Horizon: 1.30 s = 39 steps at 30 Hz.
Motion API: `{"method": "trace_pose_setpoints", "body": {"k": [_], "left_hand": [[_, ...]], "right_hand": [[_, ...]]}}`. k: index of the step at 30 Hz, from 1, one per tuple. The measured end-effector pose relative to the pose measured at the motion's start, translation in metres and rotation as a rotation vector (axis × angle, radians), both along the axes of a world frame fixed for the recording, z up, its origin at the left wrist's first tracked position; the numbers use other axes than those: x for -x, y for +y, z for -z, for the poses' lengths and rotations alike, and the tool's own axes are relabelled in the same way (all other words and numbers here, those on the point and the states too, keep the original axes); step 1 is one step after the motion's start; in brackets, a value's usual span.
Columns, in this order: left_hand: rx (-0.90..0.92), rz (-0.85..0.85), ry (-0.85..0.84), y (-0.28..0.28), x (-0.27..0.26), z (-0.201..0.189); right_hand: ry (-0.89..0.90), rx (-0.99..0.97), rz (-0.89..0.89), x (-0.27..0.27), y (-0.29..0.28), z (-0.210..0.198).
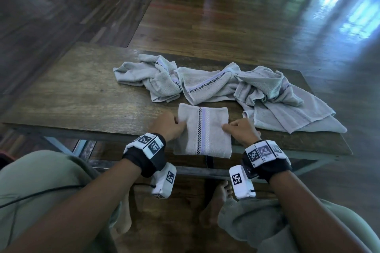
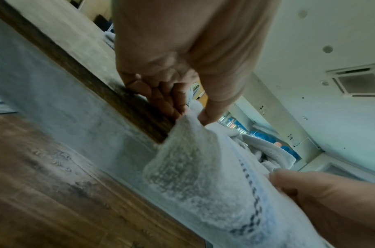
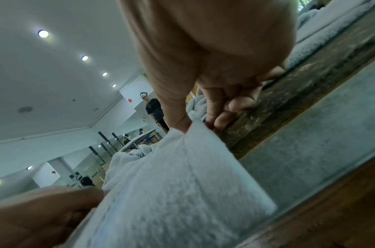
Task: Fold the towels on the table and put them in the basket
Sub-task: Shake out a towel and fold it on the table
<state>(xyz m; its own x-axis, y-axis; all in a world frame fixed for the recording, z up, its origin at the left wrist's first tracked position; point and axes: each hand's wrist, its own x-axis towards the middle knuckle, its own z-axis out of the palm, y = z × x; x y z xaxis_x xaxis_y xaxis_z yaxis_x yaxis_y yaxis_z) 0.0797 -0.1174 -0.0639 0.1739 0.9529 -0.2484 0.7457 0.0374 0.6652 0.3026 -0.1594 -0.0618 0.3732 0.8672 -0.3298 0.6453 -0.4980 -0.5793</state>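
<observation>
A folded grey towel (image 1: pixel 202 131) with a checkered and lilac stripe lies at the near edge of the wooden table (image 1: pixel 82 96), its lower part hanging over the edge. My left hand (image 1: pixel 169 126) pinches its left side, thumb on top and fingers underneath, seen close in the left wrist view on the towel (image 2: pixel 192 167). My right hand (image 1: pixel 240 129) pinches the right side the same way, the towel (image 3: pixel 182 176) showing below the thumb. Several crumpled grey towels (image 1: pixel 205 82) lie in a row behind it. No basket is in view.
One loose towel (image 1: pixel 298 115) spreads toward the table's right front corner. My knees and bare feet are under the table's near edge. Polished wooden floor (image 1: pixel 246 16) surrounds the table, with hanging clothes far behind. Another person (image 3: pixel 154 110) stands far off.
</observation>
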Motion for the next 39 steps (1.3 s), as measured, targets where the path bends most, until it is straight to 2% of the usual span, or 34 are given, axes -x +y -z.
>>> {"method": "trace_pose_setpoints", "body": {"k": [6, 11, 14, 17, 23, 28, 32, 39], "left_hand": [[-0.006, -0.106, -0.172, -0.006, -0.005, -0.003], [0.082, -0.234, -0.427, -0.015, -0.003, -0.012], [0.181, -0.221, -0.501, -0.024, 0.004, -0.016], [0.19, -0.194, -0.529, -0.032, 0.015, -0.03], [0.017, -0.177, -0.64, -0.049, 0.045, -0.083], [-0.108, -0.18, -0.681, -0.068, 0.076, -0.132], [-0.21, -0.198, -0.731, -0.085, 0.104, -0.164], [-0.389, -0.326, -0.746, -0.11, 0.152, -0.199]], "right_hand": [[0.235, 0.002, 0.008, 0.003, 0.001, -0.012], [0.682, 0.033, 0.166, 0.009, -0.014, -0.032], [0.815, 0.052, 0.202, 0.013, -0.026, -0.042], [0.792, 0.005, 0.167, 0.02, -0.037, -0.053], [0.64, -0.188, 0.059, 0.05, -0.051, -0.098], [0.501, -0.328, -0.119, 0.081, -0.061, -0.149], [0.401, -0.47, -0.171, 0.106, -0.064, -0.181], [0.526, -0.517, -0.285, 0.162, -0.064, -0.216]]}}
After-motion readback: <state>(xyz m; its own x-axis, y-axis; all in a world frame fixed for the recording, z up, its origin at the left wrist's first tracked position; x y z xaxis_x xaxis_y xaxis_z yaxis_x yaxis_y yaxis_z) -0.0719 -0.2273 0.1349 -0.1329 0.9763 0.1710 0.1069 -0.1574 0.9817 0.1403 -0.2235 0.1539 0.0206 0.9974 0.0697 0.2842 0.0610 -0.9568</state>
